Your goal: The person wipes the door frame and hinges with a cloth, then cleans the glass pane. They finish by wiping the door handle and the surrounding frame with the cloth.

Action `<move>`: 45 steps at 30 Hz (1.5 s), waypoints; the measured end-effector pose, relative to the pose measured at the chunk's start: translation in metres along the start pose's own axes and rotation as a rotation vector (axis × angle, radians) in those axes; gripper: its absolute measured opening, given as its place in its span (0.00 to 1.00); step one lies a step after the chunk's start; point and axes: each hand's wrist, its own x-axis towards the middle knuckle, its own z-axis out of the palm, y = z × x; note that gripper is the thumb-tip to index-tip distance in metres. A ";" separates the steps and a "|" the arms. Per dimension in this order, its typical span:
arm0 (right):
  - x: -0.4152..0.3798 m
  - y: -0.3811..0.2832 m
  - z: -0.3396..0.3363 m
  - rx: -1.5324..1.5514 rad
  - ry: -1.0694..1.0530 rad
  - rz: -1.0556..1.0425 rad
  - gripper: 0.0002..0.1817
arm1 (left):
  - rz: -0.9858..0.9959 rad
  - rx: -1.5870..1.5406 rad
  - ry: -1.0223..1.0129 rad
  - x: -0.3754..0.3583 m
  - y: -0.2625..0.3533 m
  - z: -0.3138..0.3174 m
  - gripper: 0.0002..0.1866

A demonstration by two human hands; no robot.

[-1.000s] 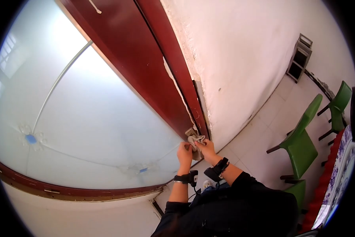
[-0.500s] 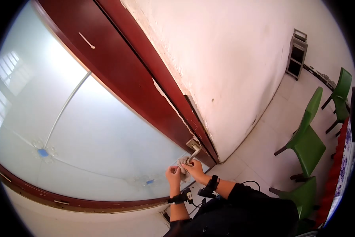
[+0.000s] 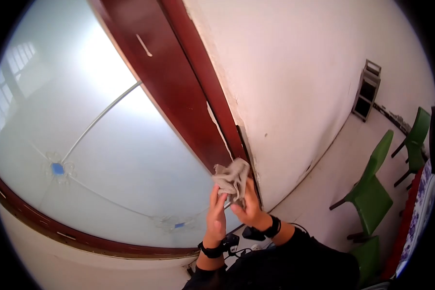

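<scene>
A crumpled beige cloth (image 3: 233,178) is bunched over the handle area of a dark red door (image 3: 188,111) with frosted glass. My left hand (image 3: 216,217) comes up from below, its fingers fairly straight and gripping the cloth's lower left side. On the other side, my right hand (image 3: 250,207) holds the cloth's right edge, its fingertips partly hidden behind the fabric and its thumb toward the left. Between the hands a short piece of the metal door handle (image 3: 228,205) shows; the cloth covers the rest.
The door's frosted glass (image 3: 116,145) fills the left. A pale wall (image 3: 290,87) with chipped edges stands beside the frame. Several green chairs (image 3: 372,200) and a table with a purple-patterned cloth (image 3: 423,208) are at right. A grey shelf rack (image 3: 367,92) stands farther back.
The cloth and both hands have moved up over the handle's base, which was visible before. The cloth is spread wider, and the left hand's fingers have straightened. The view has shifted.
</scene>
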 end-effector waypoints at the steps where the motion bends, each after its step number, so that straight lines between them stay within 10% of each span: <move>1: -0.009 0.001 0.002 0.002 -0.008 0.052 0.25 | -0.018 0.035 -0.006 0.000 0.003 0.003 0.34; 5: -0.029 0.029 0.004 0.274 0.089 0.377 0.21 | -0.117 0.032 0.047 -0.005 -0.019 0.003 0.33; 16: 0.109 0.016 -0.002 -0.413 0.321 -0.324 0.22 | 0.161 0.147 0.010 0.093 0.036 0.001 0.29; 22: 0.115 0.041 0.018 -0.506 0.185 -0.148 0.26 | 0.109 0.598 0.103 0.109 0.001 -0.005 0.24; 29: 0.063 0.082 0.007 -0.488 0.202 -0.078 0.26 | -0.111 0.312 0.111 0.065 -0.048 -0.008 0.24; 36: 0.155 0.021 0.010 -0.476 0.157 -0.105 0.26 | 0.153 0.033 0.228 0.143 0.011 -0.019 0.30; 45: 0.112 0.042 0.011 -0.695 0.032 -0.201 0.28 | 0.049 0.309 0.282 0.086 -0.041 -0.014 0.22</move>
